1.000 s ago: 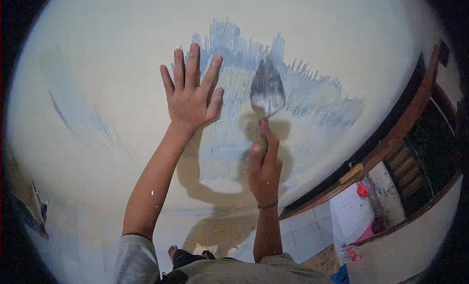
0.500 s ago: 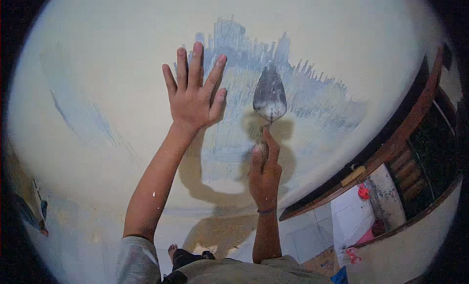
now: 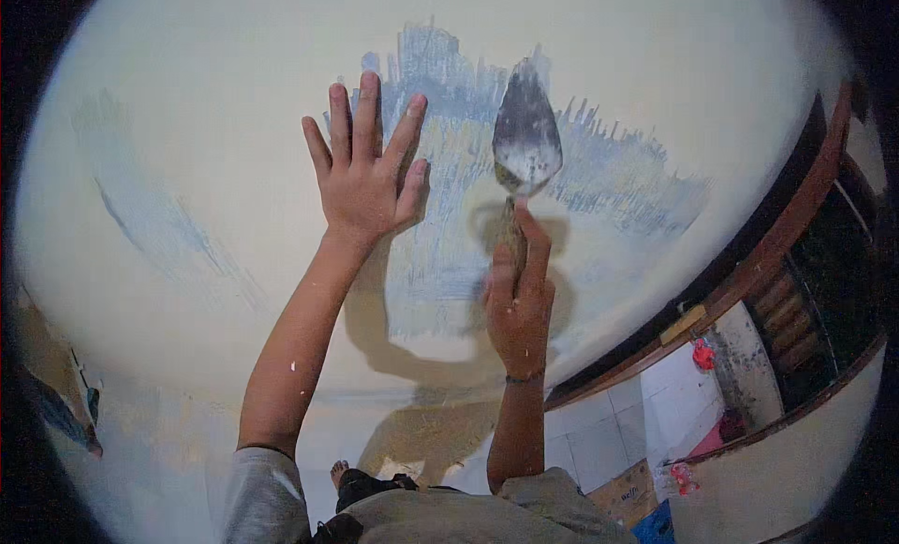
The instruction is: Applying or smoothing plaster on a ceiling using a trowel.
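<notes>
A cream wall [image 3: 225, 95] with blue-grey scraped patches [image 3: 431, 62] fills most of the head view. My left hand [image 3: 367, 183] lies flat on it, left of centre, with fingers spread. My right hand [image 3: 515, 310] is closed round the handle of a metal trowel [image 3: 526, 123] with a pointed blade, dark toward the tip and whitish near the handle. The blade lies against or very close to the patched area, to the right of my left hand; whether it touches cannot be told. Shadows of both arms fall below them on the wall.
At the right is an opening with a brown frame [image 3: 749, 263] and dark interior. Below it are white floor tiles [image 3: 599, 432], red plastic items [image 3: 702, 357], cardboard [image 3: 623, 492] and something blue [image 3: 660, 525]. My foot [image 3: 339, 474] shows at the bottom. Dark objects sit at the far left.
The trowel and my right hand have moved up and slightly right on the wall, the blade now higher. My left hand stays spread in nearly the same place, sitting slightly higher in the view.
</notes>
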{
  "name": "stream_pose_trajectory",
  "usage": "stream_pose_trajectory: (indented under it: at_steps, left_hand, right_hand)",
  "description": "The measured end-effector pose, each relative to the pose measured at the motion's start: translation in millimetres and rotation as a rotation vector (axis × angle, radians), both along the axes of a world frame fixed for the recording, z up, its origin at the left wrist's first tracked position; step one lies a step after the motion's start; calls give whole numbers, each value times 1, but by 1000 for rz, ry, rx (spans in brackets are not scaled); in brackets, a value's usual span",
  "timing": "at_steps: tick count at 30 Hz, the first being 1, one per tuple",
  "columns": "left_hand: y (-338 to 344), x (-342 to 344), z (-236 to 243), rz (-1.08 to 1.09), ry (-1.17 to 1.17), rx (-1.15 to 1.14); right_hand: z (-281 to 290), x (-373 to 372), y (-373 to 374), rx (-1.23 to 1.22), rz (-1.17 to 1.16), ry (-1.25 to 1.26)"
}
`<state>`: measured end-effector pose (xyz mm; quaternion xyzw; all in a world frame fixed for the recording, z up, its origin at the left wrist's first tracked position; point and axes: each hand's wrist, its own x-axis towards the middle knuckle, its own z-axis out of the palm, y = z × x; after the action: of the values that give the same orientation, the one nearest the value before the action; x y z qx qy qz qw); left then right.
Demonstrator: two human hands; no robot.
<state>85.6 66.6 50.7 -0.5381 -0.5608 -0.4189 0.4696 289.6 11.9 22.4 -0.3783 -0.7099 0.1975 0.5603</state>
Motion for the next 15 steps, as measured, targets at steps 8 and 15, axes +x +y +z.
stream_pose_trajectory:
  at_steps: [8, 15]
  left_hand:
    - [-3, 0, 1, 12, 6, -9]
    - [-1, 2, 0, -28, -9, 20]
  right_hand:
    - [-3, 1, -2, 127, 30, -5]
    - [3, -7, -4, 131, 25, -3]
